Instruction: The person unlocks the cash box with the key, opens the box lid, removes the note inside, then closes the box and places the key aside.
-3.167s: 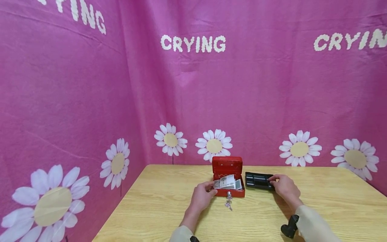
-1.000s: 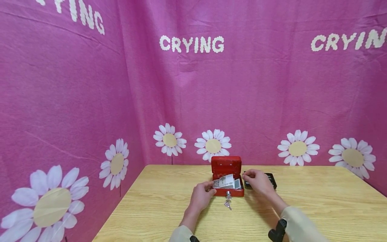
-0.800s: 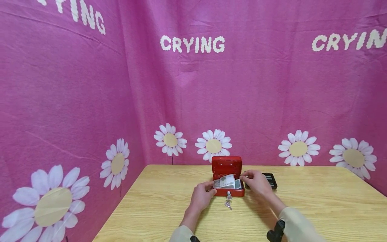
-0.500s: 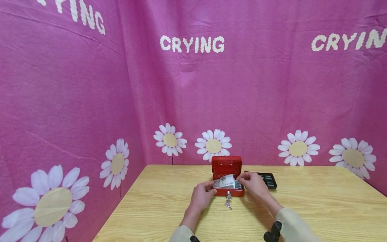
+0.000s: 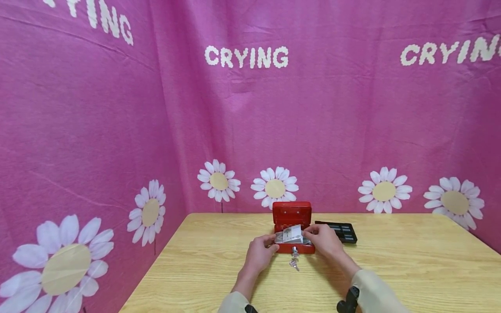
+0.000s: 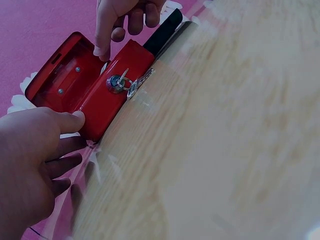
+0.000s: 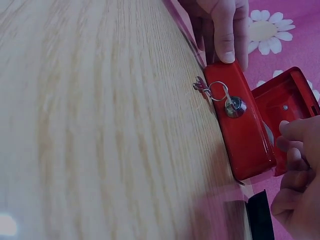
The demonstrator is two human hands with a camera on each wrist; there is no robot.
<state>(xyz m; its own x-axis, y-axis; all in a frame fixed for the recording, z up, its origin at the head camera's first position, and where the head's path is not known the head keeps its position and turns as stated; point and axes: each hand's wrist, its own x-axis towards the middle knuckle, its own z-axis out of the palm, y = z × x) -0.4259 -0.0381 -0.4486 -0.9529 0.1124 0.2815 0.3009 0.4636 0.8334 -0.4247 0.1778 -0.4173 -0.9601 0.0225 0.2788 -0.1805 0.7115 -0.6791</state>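
Observation:
A red cash box [image 5: 295,248] stands on the table with its lid raised. Several banknotes [image 5: 292,233] lie in it, some jutting above the rim. My left hand [image 5: 258,254] grips the box's left end, its thumb on the front corner in the left wrist view. My right hand [image 5: 326,239] reaches over the box's right side, thumb and forefinger pinching the edge of the banknotes; its other fingers are curled in the right wrist view [image 7: 305,170]. Keys on a ring [image 6: 136,86] hang from the lock [image 6: 116,84] at the box's front.
A black coin tray [image 5: 345,231] with compartments lies just right of the box, partly behind my right hand. Wooden table [image 5: 195,269] surface extends around the box. A pink curtain [image 5: 332,130] with daisies and lettering stands right behind the table's back edge.
My right hand has left the black tray and moved left to the banknotes inside the box. The left hand keeps its grip on the box's left end.

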